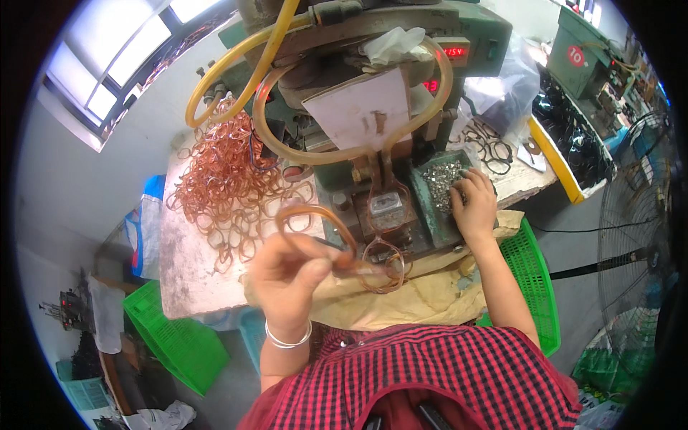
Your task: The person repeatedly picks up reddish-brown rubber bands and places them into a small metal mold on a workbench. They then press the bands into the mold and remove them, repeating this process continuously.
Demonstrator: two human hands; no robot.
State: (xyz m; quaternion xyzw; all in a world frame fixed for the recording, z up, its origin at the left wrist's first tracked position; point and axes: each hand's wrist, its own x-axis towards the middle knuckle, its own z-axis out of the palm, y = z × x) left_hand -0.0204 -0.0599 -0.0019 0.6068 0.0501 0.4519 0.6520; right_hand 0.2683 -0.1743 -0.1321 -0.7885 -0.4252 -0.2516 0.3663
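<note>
My left hand (293, 269) holds a brown translucent eyeglass frame front (317, 212), raised in front of the machine and partly blurred. My right hand (475, 204) is at the green metal tray (430, 217) of small shiny metal parts (442, 180), its fingertips at the parts; whether it pinches one cannot be told. Between the hands, a similar eyeglass frame (382, 243) lies at the green machine's fixture (388, 209), one rim over a metal block. More rims lie beside its lower end. A large pile of brown frames (220, 172) covers the left of the bench.
Yellowish hoses (443, 70) loop in front of the machine head (376, 27). Brown paper (398, 312) lies along the bench's front edge. Black frames (492, 148) and a yellow-edged box (556, 161) are at the right. Green plastic baskets (177, 336) stand below, and a fan (637, 231) is far right.
</note>
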